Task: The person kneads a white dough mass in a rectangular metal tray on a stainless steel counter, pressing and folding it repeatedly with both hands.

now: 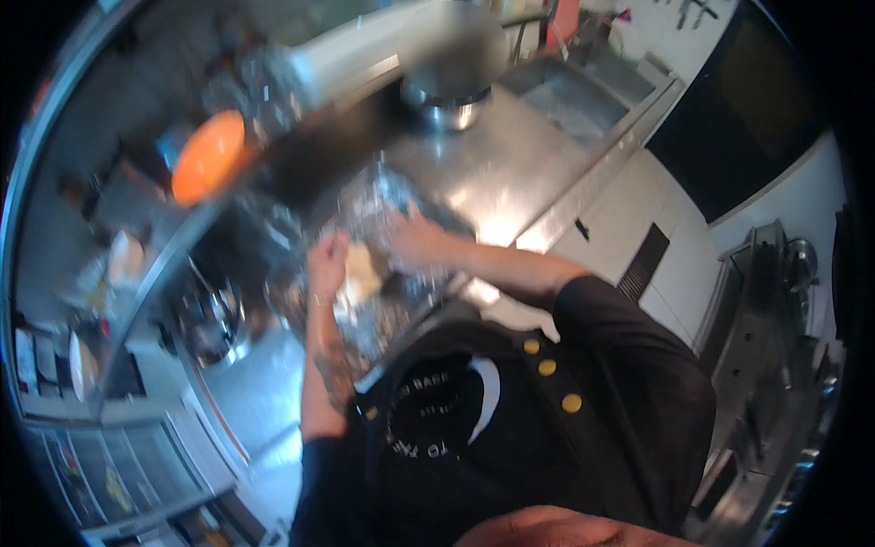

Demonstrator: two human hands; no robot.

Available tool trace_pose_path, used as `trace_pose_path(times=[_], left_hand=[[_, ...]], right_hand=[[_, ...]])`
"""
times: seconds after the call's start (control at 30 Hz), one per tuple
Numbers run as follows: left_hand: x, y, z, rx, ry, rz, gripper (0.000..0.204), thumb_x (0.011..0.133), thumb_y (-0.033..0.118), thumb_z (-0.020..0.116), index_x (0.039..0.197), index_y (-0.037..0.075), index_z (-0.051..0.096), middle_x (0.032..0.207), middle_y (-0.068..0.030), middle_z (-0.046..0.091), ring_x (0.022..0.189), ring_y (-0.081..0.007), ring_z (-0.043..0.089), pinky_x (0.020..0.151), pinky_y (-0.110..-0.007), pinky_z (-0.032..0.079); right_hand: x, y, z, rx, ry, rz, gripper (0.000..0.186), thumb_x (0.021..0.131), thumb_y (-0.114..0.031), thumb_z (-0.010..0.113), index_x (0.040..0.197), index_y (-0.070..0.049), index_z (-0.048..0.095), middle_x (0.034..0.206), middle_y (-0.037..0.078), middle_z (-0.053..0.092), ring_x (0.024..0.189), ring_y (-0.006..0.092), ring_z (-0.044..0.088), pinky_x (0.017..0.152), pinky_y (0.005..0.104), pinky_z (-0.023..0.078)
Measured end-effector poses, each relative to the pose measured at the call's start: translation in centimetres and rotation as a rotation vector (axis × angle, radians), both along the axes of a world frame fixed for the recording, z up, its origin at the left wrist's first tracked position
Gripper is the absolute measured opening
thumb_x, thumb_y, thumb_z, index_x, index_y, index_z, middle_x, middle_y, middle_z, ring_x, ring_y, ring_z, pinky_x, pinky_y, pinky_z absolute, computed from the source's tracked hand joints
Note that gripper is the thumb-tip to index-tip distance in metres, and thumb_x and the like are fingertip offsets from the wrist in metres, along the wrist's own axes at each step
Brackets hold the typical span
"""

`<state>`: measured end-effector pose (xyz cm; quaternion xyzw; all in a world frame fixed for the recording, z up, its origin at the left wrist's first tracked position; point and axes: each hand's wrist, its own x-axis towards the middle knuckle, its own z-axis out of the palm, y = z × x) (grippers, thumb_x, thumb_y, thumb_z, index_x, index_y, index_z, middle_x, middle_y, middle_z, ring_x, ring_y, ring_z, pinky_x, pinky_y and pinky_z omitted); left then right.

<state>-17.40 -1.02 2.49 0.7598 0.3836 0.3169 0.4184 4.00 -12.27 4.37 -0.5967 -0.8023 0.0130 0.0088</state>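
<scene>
On the steel counter, in front of my chest, lies a crumpled sheet of clear, shiny plastic (365, 205). A pale, doughy-looking lump (362, 273) rests in it between my hands. My left hand (328, 260) is at the lump's left side, its fingers curled on the plastic. Reaching in from the right, my right hand (415, 240) touches the plastic at the lump's far right. Motion blur smears its fingers, so their grip cannot be made out.
A steel pot or bowl (453, 111) stands farther back on the counter (510, 169), near a sink (579, 96). An orange bowl (210, 157) sits on the shelf at left. Below that shelf is a shiny metal bowl (210, 319). White cabinet fronts (629, 246) line the right.
</scene>
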Motion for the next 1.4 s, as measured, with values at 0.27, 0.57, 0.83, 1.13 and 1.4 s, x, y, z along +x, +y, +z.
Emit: trace_pose_path(times=[0.27,0.57,0.83,1.13,1.4], left_hand=[[-0.8,-1.6,3.6,0.098,0.141,-0.066,0.043,0.092,0.042,0.073,0.11,0.004,0.077,0.117,-0.0234,0.069,0.117,-0.0363,0.063,0.104,-0.042,0.047],[0.3,4.0,7.1,-0.113,0.136,-0.268,0.033,0.1,0.031,0.067,0.099,-0.001,0.075,0.086,0.0015,0.069,0.082,-0.0075,0.058,0.073,-0.029,0.05],[0.0,3.6,7.5,0.36,0.075,0.12,0.038,0.101,0.04,0.062,0.102,0.004,0.073,0.086,-0.0141,0.071,0.076,-0.0248,0.067,0.073,-0.038,0.051],[-5.5,-0.2,-1.0,0.087,0.516,0.325,0.051,0.096,0.056,0.061,0.121,0.013,0.07,0.117,-0.0206,0.067,0.114,-0.0406,0.064,0.098,-0.047,0.05],[-1.0,-1.6,-5.6,0.157,0.669,0.237,0.082,0.081,0.077,0.064,0.147,0.029,0.055,0.149,-0.0135,0.053,0.139,-0.0346,0.049,0.115,-0.059,0.034]], right_hand=[[-5.6,0.5,1.5,-0.041,-0.093,0.181,0.047,0.094,-0.036,0.061,0.134,-0.012,0.066,0.153,0.011,0.051,0.152,0.0344,0.031,0.12,0.0753,0.004],[-7.0,5.3,6.1,-0.119,-0.123,0.289,0.027,0.088,-0.03,0.068,0.096,-0.008,0.08,0.096,0.012,0.076,0.112,0.0325,0.067,0.119,0.0625,0.024],[-3.8,7.9,6.6,0.103,0.141,0.48,0.042,0.091,-0.04,0.067,0.117,-0.008,0.074,0.114,0.016,0.072,0.119,0.0334,0.063,0.112,0.0579,0.037],[6.3,6.4,2.7,-0.464,-0.508,0.45,0.065,0.076,-0.044,0.085,0.131,-0.012,0.069,0.139,0.014,0.064,0.141,0.0307,0.048,0.123,0.0529,0.027],[7.6,4.3,-5.0,-0.623,-0.578,0.481,0.039,0.082,-0.033,0.08,0.108,-0.004,0.077,0.119,0.013,0.074,0.123,0.029,0.064,0.121,0.0503,0.029]])
